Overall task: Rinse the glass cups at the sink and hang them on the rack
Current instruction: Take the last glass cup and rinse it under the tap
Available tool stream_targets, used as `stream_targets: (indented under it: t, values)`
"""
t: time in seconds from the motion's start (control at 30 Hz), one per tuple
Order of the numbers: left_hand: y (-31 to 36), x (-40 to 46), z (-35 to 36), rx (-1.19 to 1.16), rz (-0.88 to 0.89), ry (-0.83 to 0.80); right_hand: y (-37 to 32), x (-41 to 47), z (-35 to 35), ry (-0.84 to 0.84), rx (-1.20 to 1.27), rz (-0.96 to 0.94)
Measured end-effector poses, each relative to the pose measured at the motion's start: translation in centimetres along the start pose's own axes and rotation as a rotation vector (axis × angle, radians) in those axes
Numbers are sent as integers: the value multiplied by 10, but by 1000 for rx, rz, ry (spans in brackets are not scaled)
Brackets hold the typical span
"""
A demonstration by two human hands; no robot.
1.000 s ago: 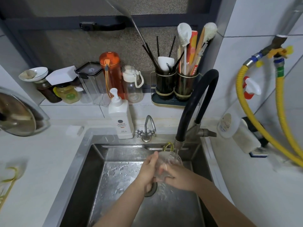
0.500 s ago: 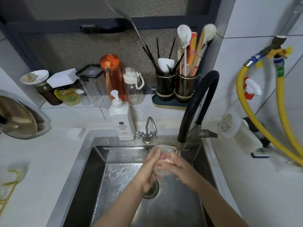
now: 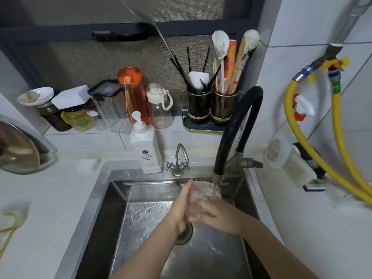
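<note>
A clear glass cup (image 3: 203, 195) is held over the steel sink (image 3: 112, 200), just under the outlet of the black hose faucet (image 3: 231, 125), where water runs onto it. My left hand (image 3: 181, 204) lies against the cup's left side, fingers straight and pointing up. My right hand (image 3: 213, 213) wraps its fingers round the cup's lower part from the right. The cup's base is hidden behind my hands. A gold wire rack (image 3: 9, 228) shows at the left edge on the counter, blurred.
A white soap pump bottle (image 3: 145, 148) and a small chrome tap (image 3: 179, 160) stand behind the sink. Jars, bottles and two utensil holders (image 3: 211, 107) line the sill. A pot lid (image 3: 18, 150) leans at left. Yellow hoses (image 3: 314, 156) hang on the right wall.
The cup has shifted slightly right and up under the faucet outlet. My left hand's fingers have straightened along the cup's side, and my right hand has slid lower on it.
</note>
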State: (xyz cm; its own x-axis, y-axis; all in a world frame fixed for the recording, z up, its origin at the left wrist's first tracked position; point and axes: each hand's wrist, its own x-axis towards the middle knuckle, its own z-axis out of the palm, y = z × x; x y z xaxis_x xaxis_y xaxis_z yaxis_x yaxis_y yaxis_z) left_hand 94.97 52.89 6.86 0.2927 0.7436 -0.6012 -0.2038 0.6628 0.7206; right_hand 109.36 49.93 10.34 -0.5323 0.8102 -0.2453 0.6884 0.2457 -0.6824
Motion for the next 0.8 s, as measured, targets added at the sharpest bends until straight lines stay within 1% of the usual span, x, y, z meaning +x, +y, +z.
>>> stream_targets:
  t: [0.03,0.07,0.13,0.23,0.27,0.37,0.47,0.57,0.63,0.67,0.7,0.73,0.8]
  values:
    - [-2,2,1,-7,-12,3,3,-3,-1,3,-74,9]
    - [-3,1,4,2,-14,18,4,-4,-3,-10,-73,30]
    - [-4,0,13,27,-20,31,2,-4,-11,-4,59,29]
    - [-1,2,20,46,-41,6,-6,-5,-20,0,260,46]
    - [2,2,21,51,-34,0,-4,-6,-18,-6,266,62]
    - [4,3,26,94,-44,1,4,-15,-16,7,153,85]
    - [0,1,34,131,-35,26,3,-17,-19,41,293,95]
    - [0,0,30,136,-28,3,2,-18,-15,-10,404,92]
    - [0,-2,24,127,-41,-5,2,-22,-11,-41,284,83]
    - [1,-2,21,119,-51,-2,4,-24,-10,5,209,76]
    - [0,-2,18,116,-57,7,5,-27,-8,82,188,75]
    - [-1,-3,16,103,-56,9,7,-28,-5,170,237,99]
    - [1,-4,13,97,-41,16,7,-30,1,322,433,128]
